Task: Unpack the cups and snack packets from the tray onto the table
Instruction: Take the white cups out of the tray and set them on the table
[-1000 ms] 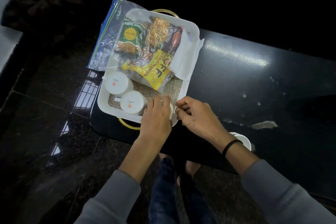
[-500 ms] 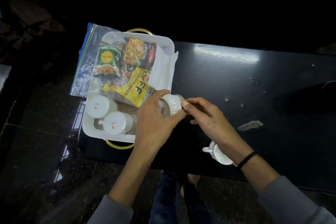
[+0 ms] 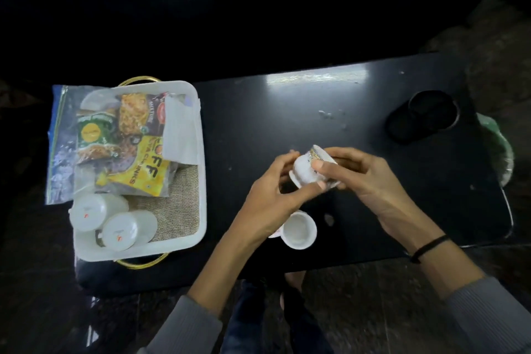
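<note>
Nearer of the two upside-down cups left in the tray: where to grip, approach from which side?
Judging by its pose, take the nearer upside-down cup by its round side wall, coming from above. Its flat base faces up, its mouth faces down, and the tray wall and the second cup crowd its sides. Its handle is not clearly visible.
</note>
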### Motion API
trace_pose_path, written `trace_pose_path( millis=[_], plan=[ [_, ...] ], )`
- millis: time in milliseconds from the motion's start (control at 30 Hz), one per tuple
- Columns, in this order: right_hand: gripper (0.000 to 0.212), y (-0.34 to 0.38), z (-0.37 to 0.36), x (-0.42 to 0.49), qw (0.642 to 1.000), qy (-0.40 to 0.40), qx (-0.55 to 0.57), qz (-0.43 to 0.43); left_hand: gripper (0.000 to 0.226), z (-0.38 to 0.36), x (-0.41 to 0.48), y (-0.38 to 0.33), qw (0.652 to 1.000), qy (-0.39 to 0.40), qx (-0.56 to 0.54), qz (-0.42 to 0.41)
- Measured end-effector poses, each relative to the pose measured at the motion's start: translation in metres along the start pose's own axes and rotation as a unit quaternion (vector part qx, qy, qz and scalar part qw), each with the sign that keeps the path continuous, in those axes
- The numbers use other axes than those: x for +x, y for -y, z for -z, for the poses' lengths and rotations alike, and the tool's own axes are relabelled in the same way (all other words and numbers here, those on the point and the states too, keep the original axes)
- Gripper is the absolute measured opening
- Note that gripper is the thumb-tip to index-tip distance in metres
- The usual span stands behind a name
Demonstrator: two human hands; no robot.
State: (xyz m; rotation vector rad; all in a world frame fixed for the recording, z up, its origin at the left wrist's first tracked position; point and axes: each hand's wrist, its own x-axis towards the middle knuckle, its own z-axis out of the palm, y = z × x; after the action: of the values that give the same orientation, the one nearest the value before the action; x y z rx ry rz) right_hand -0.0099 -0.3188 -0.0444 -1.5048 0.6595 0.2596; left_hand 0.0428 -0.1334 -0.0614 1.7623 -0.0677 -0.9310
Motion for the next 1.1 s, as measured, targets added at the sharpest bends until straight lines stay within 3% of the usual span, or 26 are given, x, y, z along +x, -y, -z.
trace_pose_path(
  millis=[167, 433, 733, 1100],
  plan=[
    [0.058, -0.033, 0.047, -0.016, 0.972, -0.088, -0.216, 0.036, 0.082, -0.024, 0.002, 0.006, 0.991, 0.038, 0.131, 0.002],
    [0.068, -0.078, 0.058, -0.036, 0.9, -0.043, -0.418, 0.119, 0.074, -0.044, 0.002, 0.013, 0.956, 0.081, 0.281, -0.012],
    [0.065, -0.104, 0.05, -0.05, 0.878, -0.013, -0.458, 0.137, 0.081, -0.059, -0.003, 0.016, 0.917, 0.112, 0.381, -0.049],
    [0.069, -0.115, 0.049, -0.053, 0.877, -0.035, -0.461, 0.132, 0.074, -0.069, -0.004, 0.027, 0.904, 0.12, 0.404, -0.069]
  ],
)
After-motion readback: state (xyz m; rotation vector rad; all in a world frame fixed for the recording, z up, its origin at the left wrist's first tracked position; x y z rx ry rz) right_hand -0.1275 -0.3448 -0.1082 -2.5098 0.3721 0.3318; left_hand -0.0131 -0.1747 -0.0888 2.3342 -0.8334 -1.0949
